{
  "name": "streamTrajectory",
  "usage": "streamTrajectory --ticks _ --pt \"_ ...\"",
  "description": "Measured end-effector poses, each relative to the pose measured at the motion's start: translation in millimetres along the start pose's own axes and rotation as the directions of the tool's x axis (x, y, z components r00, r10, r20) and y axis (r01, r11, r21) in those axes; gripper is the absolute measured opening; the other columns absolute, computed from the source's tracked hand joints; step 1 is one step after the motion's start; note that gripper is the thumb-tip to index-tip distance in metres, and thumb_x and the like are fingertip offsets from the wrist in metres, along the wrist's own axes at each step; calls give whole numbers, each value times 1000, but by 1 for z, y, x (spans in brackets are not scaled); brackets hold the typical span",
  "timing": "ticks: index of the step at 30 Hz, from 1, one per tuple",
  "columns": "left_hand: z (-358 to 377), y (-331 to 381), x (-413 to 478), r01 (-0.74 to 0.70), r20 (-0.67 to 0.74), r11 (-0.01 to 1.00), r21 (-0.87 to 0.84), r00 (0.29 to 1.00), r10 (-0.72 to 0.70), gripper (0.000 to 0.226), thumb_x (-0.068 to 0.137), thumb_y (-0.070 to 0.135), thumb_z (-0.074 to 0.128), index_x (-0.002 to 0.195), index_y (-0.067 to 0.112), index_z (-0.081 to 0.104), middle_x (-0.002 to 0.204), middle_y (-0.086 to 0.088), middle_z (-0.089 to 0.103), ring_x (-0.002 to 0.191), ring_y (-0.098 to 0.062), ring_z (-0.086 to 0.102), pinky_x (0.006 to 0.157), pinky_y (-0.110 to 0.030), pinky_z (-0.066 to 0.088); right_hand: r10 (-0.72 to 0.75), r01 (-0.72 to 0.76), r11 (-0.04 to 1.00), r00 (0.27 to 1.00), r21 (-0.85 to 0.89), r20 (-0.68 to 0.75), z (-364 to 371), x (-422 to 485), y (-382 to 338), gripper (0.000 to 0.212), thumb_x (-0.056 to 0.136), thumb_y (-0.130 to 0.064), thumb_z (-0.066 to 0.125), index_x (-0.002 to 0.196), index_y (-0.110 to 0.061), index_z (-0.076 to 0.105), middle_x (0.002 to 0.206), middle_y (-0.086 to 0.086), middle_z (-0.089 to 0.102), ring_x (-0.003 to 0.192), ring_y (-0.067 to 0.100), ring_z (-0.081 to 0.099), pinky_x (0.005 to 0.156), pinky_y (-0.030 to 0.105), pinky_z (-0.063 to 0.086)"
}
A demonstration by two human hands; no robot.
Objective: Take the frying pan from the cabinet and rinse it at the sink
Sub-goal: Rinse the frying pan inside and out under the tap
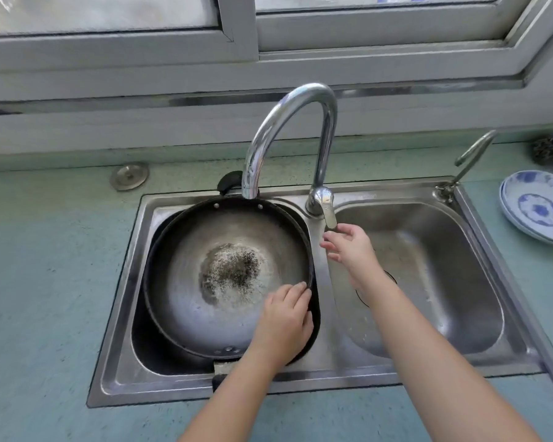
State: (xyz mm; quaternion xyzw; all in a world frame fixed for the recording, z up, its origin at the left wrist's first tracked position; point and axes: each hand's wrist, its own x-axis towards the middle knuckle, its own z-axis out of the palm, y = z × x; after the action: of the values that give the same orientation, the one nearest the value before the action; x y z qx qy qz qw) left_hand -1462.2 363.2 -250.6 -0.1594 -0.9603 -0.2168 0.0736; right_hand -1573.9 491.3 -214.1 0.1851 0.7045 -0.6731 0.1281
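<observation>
A large dark frying pan (186,272) lies in the left basin of the steel double sink (326,374), with foamy water pooled at its middle. My left hand (284,323) grips the pan's right rim, fingers curled over the edge. The curved chrome faucet (288,122) arches over the pan, its spout end above the far rim. My right hand (348,247) is just below the faucet's lever handle (328,212), fingers spread, fingertips touching or nearly touching it. Whether water runs from the spout is unclear.
The right basin (428,282) holds only its drain. A small second tap (473,154) stands at the sink's far right corner. Stacked blue-and-white plates (540,205) sit on the teal counter at right. A round metal cap (129,176) lies behind the sink at left. A window sill runs behind.
</observation>
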Motion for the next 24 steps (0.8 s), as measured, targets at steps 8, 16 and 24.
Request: streamTrajectory --ticks 8,16,24 --pt "11 13 10 58 16 997 44 998 -58 38 53 6 82 90 1 73 96 -10 74 81 -24 70 66 -29 57 7 -9 1000 998 29 65 -10 18 -8 36 90 -5 54 123 5 45 101 16 59 74 9 61 68 22 46" --pt "21 12 13 96 28 993 69 995 -98 43 50 8 82 92 2 73 100 -8 74 82 -22 70 67 -25 55 -37 33 998 995 47 92 -14 16 -10 29 87 2 55 116 6 52 84 8 60 72 9 58 67 17 46" --pt "21 14 10 123 41 989 79 991 -126 45 52 7 82 96 3 73 104 -8 73 83 -21 70 67 -27 56 -80 69 992 991 101 104 -12 16 -16 34 87 -2 57 119 6 53 85 6 60 83 16 56 76 21 46"
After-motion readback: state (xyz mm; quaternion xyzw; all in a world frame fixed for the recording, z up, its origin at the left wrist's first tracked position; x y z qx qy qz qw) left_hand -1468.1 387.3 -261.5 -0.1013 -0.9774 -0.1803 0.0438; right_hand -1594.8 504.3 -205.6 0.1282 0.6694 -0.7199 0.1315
